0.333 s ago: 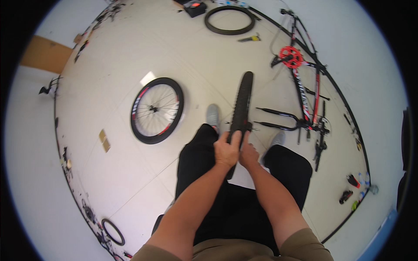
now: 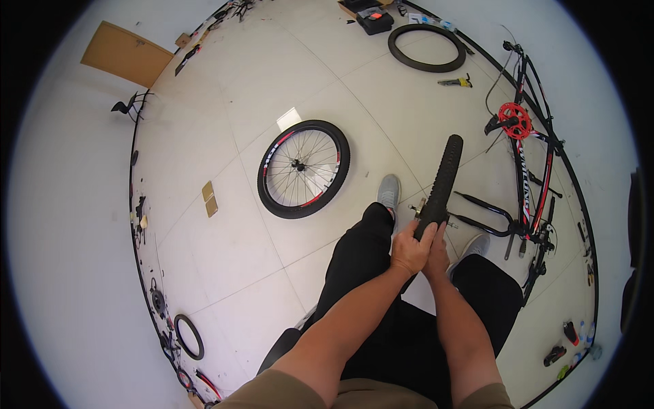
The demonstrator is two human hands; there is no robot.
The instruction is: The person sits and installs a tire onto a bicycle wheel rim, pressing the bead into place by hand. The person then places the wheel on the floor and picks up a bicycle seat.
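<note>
A bicycle wheel with a knobby black tyre stands upright, edge-on, between my legs. My left hand is closed round the near part of its tyre, thumb on the tread. On the other side my right hand grips the same wheel, its fingers partly hidden behind the tyre. Metal axle ends stick out on both sides of the wheel. Just right of it lies a black fork, joined to a black, white and red bicycle frame with a red chainring.
Left of my foot, a second wheel lies flat on the tiled floor. A loose tyre, a yellow-and-black tool and a black box are at the far side. Two small tan pieces lie left; several bike parts line the walls.
The view has turned left, so everything sits farther right in the picture. Both hands keep their hold on the upright wheel.
</note>
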